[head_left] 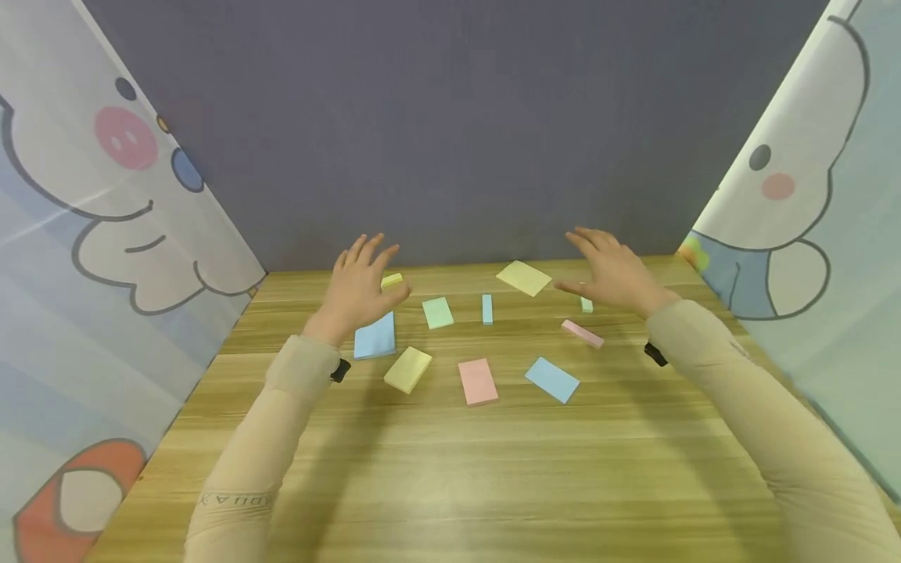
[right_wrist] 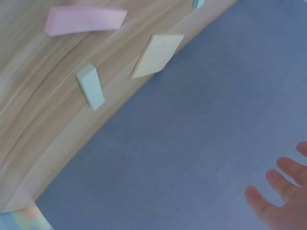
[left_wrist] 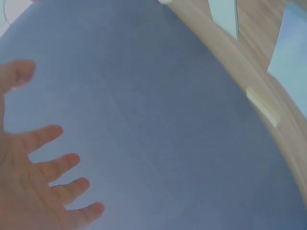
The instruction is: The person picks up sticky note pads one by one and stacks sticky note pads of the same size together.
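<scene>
Over the left of the table (head_left: 436,469): left hand (head_left: 355,289), grip wide, fingers spread, near a large blue pad (head_left: 375,340) and a yellow strip (head_left: 392,279).
Over the right: right hand (head_left: 614,272), grip wide, near a green strip (head_left: 587,306) and a pink strip (head_left: 583,334).
Between the hands: green pad (head_left: 438,313), blue strip (head_left: 487,309), pale yellow pad (head_left: 524,278).
Nearest row: cream pad (head_left: 408,370), pink pad (head_left: 479,382), smaller blue pad (head_left: 552,380).

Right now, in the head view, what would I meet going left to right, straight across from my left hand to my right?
Left hand, green pad, blue strip, yellow note, right hand.
</scene>
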{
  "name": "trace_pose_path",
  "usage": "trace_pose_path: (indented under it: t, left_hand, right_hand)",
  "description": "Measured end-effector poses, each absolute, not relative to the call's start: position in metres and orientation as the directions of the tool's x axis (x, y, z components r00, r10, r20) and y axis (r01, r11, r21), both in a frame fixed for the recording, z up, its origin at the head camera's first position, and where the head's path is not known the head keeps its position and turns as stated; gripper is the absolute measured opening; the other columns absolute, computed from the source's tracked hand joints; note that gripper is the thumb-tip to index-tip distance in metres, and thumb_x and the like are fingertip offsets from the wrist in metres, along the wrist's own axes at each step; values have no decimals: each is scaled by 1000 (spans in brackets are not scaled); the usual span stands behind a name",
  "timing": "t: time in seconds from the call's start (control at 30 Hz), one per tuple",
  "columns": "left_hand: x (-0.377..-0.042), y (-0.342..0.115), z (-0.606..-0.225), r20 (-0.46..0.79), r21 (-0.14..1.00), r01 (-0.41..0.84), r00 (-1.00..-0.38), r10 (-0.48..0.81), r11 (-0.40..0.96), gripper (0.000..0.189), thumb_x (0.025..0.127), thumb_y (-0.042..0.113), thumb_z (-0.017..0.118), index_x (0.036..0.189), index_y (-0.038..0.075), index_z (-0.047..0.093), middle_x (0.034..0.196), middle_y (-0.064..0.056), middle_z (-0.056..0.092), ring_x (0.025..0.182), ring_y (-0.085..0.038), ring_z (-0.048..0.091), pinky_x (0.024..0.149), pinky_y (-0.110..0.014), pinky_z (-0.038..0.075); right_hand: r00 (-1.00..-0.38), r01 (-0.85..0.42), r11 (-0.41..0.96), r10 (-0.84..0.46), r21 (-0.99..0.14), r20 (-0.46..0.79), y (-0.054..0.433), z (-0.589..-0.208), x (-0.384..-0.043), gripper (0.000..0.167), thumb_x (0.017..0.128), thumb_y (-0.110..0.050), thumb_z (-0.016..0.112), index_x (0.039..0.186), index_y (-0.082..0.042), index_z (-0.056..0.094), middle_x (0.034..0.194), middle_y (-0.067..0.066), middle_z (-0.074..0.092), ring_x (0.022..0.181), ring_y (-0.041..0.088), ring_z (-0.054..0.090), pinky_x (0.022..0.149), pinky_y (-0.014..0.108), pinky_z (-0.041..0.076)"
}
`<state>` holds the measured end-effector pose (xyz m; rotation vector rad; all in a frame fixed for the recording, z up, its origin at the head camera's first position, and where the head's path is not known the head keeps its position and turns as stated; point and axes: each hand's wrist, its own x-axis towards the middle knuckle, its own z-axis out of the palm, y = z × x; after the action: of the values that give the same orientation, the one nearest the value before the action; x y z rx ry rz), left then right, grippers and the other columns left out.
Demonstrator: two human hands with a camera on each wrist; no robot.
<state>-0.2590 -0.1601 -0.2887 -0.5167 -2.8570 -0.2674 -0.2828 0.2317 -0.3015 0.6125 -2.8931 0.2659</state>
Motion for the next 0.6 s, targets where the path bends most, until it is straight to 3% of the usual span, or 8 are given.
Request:
trace_pose_path:
  t: [0.1, 0.2, 0.27, 0.33, 0.6]
  left_hand:
    - [-249, -158, -294, 303, 156, 405, -888, 347, 901, 62, 87, 44, 54, 138, 11, 40, 149, -13, 25, 138, -36, 18, 107, -57, 24]
    - [-238, -157, -303, 361, 187, 443, -861, 358, 877, 53, 86, 35, 57, 131, 8, 49, 143, -12, 36, 132, -33, 30, 94, -52, 42]
    - [-231, -156, -309, 395, 198, 469, -842, 368, 861, 48, 86, 31, 57, 126, 6, 53, 138, -12, 43, 128, -32, 37, 84, -48, 49]
    - [-225, -155, -316, 414, 197, 492, -826, 383, 848, 43, 86, 28, 55, 123, 6, 55, 134, -11, 47, 124, -32, 42, 77, -46, 51]
    - [-212, -149, -351, 438, 89, 599, -741, 509, 796, 37, 84, 23, 60, 114, 3, 61, 118, -9, 59, 107, -26, 55, 79, -38, 53]
  right_hand:
    - [-878, -454, 882, -420, -124, 229, 230, -305, -272, 86, 80, -50, 63, 144, -6, 27, 147, 17, 27, 132, 40, 27, 98, 66, 28]
    - [-831, -522, 847, -480, -97, 281, 228, -312, -264, 80, 78, -42, 69, 139, -2, 35, 141, 18, 37, 126, 39, 36, 98, 59, 33]
    - [-789, -573, 817, -525, -71, 320, 227, -319, -259, 76, 77, -38, 72, 135, 0, 41, 135, 19, 44, 121, 38, 42, 97, 54, 37]
    - [-746, -616, 786, -566, -43, 351, 228, -324, -255, 73, 76, -37, 72, 132, 1, 44, 131, 18, 48, 117, 37, 47, 95, 52, 40]
    - [-641, -717, 697, -658, -4, 396, 226, -345, -240, 62, 75, -34, 73, 122, 0, 54, 117, 15, 58, 106, 33, 55, 88, 49, 45]
